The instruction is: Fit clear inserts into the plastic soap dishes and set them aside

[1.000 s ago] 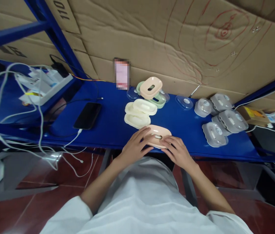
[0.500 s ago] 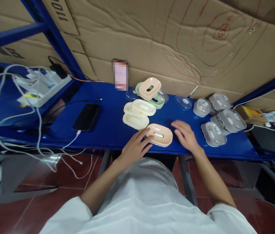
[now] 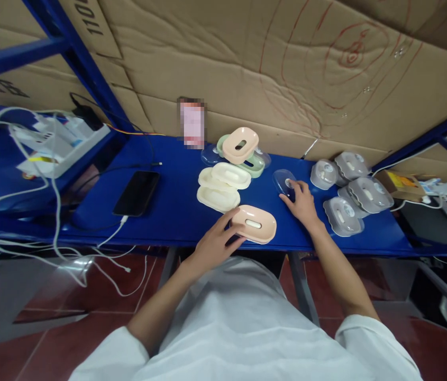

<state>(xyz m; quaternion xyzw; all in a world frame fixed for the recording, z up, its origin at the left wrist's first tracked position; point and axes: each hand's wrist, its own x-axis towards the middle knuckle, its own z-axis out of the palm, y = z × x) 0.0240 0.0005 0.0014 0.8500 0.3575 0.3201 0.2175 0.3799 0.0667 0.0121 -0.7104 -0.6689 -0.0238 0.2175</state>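
My left hand [image 3: 220,239] grips the left end of a peach soap dish [image 3: 261,233], fingers over its rim. The dish has a slot in its floor, where a pale bar shows, and it rests at the table's front edge. To the right, my right hand [image 3: 301,203] has its thumb and fingers closed on the right side of a clear plastic lid [image 3: 282,179] with a round sticker. Behind the left hand are several cream bases [image 3: 216,198], partly overlapping. Farther back, another peach dish [image 3: 243,142] sits tilted on green ones [image 3: 255,168].
Several lidded soap boxes [image 3: 344,216] stand together at the right. A black phone [image 3: 136,193] with a white cable lies at the left, and another phone [image 3: 192,124] leans on the cardboard wall [image 3: 223,58]. A white tray [image 3: 84,151] holds chargers and cables.
My right hand has moved forward and taken hold of the clear lid, which has shifted slightly toward me. My left hand stays at the peach soap dish. The view has shifted a little.
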